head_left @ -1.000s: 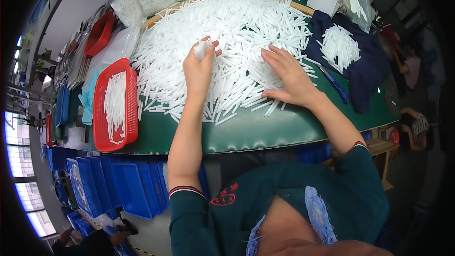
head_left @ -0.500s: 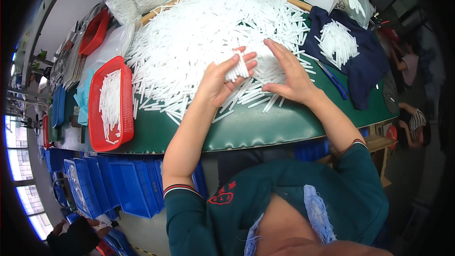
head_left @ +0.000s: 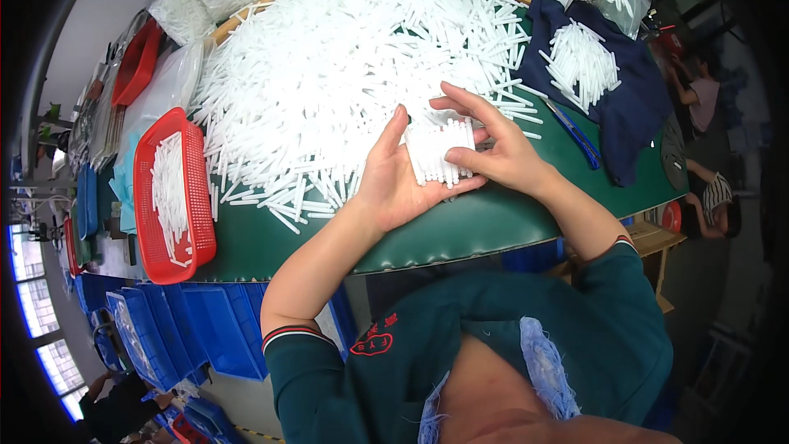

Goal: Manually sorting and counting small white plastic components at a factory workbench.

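White sticks (head_left: 436,152) sit bunched in both hands (head_left: 398,187), while red lettering (head_left: 376,344) marks the green shirt (head_left: 592,312)

A small bundle of short white sticks (head_left: 438,150) is held between the two hands, above the near edge of the pile. The sticks are straight, thin and plain white, and they are laid closely side by side, pointing roughly away from the body. Their near ends are not perfectly levelled; some are seen to stand out a little. The bundle is supported from below by the palm and fingers of the left hand (head_left: 396,179), whose thumb is kept apart. Its right side is gripped by the right hand (head_left: 508,153), with the thumb laid over the sticks. The middle part is washed out by brightness, so single sticks cannot be counted there.
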`<state>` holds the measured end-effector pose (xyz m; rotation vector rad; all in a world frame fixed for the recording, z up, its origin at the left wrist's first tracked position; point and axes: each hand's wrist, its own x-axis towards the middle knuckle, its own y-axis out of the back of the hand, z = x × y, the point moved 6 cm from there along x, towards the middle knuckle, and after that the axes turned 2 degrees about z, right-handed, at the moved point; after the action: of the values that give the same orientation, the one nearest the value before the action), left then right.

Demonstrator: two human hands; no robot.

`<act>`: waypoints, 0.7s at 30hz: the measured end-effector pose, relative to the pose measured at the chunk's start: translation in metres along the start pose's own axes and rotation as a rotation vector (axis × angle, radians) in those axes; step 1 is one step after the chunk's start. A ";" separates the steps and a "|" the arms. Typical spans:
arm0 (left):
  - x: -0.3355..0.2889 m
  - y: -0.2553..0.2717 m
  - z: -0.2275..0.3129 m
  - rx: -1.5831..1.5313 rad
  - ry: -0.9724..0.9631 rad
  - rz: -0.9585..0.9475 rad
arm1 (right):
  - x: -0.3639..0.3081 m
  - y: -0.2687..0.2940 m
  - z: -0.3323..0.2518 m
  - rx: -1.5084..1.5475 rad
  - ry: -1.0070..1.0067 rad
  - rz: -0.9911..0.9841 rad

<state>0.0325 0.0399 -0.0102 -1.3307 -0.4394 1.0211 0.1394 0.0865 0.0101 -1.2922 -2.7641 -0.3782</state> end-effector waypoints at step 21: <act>0.001 0.000 -0.004 -0.070 -0.013 -0.044 | 0.000 0.011 -0.002 -0.124 -0.046 0.022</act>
<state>0.0357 0.0383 -0.0111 -1.3716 -0.5164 0.9855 0.1479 0.0927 0.0146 -1.3728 -2.8019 -0.5331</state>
